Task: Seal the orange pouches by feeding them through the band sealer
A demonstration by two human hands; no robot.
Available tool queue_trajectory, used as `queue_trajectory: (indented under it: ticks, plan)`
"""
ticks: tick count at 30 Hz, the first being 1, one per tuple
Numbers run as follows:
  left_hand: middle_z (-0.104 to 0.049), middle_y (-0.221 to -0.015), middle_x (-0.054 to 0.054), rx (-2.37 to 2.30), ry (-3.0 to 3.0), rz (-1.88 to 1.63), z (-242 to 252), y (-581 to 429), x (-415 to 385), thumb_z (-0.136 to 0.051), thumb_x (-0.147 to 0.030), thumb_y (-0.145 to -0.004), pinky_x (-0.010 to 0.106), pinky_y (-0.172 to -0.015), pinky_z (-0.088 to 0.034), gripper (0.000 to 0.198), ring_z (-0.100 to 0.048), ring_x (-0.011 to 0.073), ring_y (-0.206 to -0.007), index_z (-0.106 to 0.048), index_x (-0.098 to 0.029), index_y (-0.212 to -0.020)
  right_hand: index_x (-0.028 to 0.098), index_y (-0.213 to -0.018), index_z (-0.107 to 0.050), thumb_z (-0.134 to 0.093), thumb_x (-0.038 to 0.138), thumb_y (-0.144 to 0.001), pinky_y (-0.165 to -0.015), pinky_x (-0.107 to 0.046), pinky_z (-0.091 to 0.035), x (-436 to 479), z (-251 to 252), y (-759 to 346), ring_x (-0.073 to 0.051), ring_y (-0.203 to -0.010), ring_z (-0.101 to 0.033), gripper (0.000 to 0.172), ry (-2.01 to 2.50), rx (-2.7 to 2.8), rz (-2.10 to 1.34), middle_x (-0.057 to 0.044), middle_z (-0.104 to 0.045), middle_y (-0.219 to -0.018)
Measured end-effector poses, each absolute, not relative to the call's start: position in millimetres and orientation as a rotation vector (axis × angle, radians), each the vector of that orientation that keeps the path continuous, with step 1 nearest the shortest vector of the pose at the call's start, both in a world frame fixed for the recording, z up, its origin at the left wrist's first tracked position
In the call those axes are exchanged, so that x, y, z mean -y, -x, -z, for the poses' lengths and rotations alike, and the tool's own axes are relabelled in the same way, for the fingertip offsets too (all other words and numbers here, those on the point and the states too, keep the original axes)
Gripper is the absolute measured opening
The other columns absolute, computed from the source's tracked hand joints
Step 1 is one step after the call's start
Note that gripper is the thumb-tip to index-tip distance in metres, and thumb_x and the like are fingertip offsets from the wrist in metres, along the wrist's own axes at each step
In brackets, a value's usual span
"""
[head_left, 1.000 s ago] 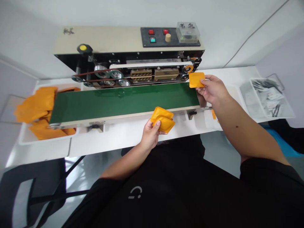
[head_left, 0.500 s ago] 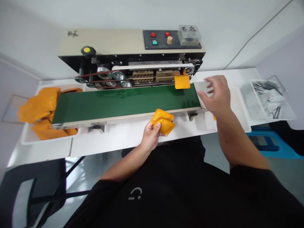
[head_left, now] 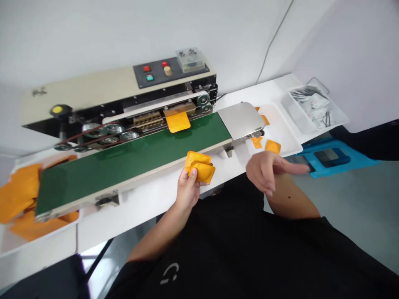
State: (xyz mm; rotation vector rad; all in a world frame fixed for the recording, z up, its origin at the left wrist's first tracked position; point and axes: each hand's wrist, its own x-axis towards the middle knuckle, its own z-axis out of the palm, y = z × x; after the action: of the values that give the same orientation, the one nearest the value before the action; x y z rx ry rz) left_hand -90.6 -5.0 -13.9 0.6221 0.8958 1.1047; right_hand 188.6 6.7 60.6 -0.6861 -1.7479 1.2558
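Observation:
My left hand (head_left: 187, 189) grips a small stack of yellow pouches (head_left: 200, 167), thumb on top, just in front of the green conveyor belt (head_left: 134, 162). My right hand (head_left: 268, 169) is empty, its fingers apart and somewhat blurred, near the table's front edge. Close beyond it lies a single yellow pouch (head_left: 273, 146) in a white tray (head_left: 285, 131). Another yellow pouch (head_left: 178, 122) is caught by its far edge in the band sealing machine (head_left: 118, 81) and hangs over the belt.
Yellow pouches (head_left: 23, 187) pile up in a bin at the belt's left end. A metal plate (head_left: 241, 120) extends the belt's right end over the tray. Further right stands a clear container (head_left: 314, 109) of small packets. A blue stool (head_left: 343, 158) is below the table.
The view has swung to the right. My right hand has drawn back from the belt's right end towards my body. The pouch in the sealer has travelled left along the machine.

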Motion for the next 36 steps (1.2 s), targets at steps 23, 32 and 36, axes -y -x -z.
queue_trajectory:
  ticks: [23, 32, 36]
  plan:
    - [-0.074, -0.115, 0.009, -1.097, -1.452, -1.228, -18.5, 29.9, -20.7, -0.081, -0.051, -0.100, 0.027, -0.072, -0.053, 0.028, -0.065, 0.0192, -0.096, -0.084, -0.024, -0.107, 0.026, -0.119, -0.065, -0.100, 0.050, -0.078, -0.066, -0.026, -0.066, 21.8, 22.0, -124.9, -0.019, -0.095, -0.079, 0.059, 1.013, 0.536, -1.479, -0.002, -0.079, -0.113]
    - [-0.071, -0.091, 0.000, -1.068, -1.366, -1.286, -17.9, 29.7, -32.5, -0.077, -0.056, -0.103, 0.020, -0.062, -0.055, 0.034, -0.067, 0.0108, -0.074, -0.067, -0.023, -0.102, 0.025, -0.115, -0.070, -0.105, 0.049, -0.074, -0.063, -0.024, -0.064, 27.8, 47.2, -139.1, -0.019, -0.088, -0.080, 0.059, 0.991, 0.474, -1.584, -0.003, -0.081, -0.106]
    - [-0.075, -0.100, -0.002, -0.959, -1.226, -1.196, -25.6, 38.3, -32.3, -0.088, -0.052, -0.094, 0.019, -0.061, -0.061, 0.050, -0.074, 0.0112, -0.076, -0.057, -0.029, -0.126, 0.026, -0.120, -0.069, -0.103, 0.050, -0.076, -0.063, -0.023, -0.063, 27.2, 53.3, -145.4, -0.018, -0.090, -0.081, 0.060, 0.987, 0.457, -1.572, -0.003, -0.082, -0.113]
